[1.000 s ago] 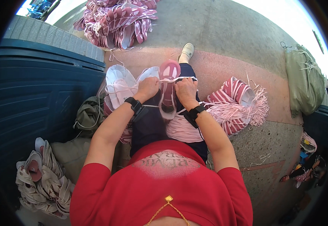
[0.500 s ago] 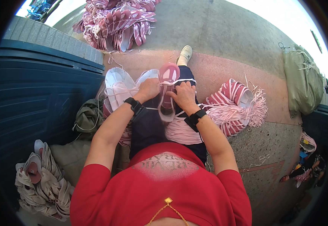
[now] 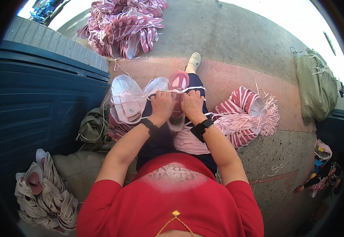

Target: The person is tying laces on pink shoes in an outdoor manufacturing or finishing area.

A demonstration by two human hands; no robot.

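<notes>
- Two hands, the left hand (image 3: 163, 106) and the right hand (image 3: 192, 105), are curling their fingers narrowly at a white lace (image 3: 196, 87); I'm not managing to tell whether they're pinching it.
- Between the fingers, a pink shoe upper (image 3: 178, 97) is running lengthwise away from the body, its rounded end pointing out beyond the fingertips.
- Well right of the fingers, a green sack (image 3: 318, 89) is bulging, hiding its contents.
</notes>
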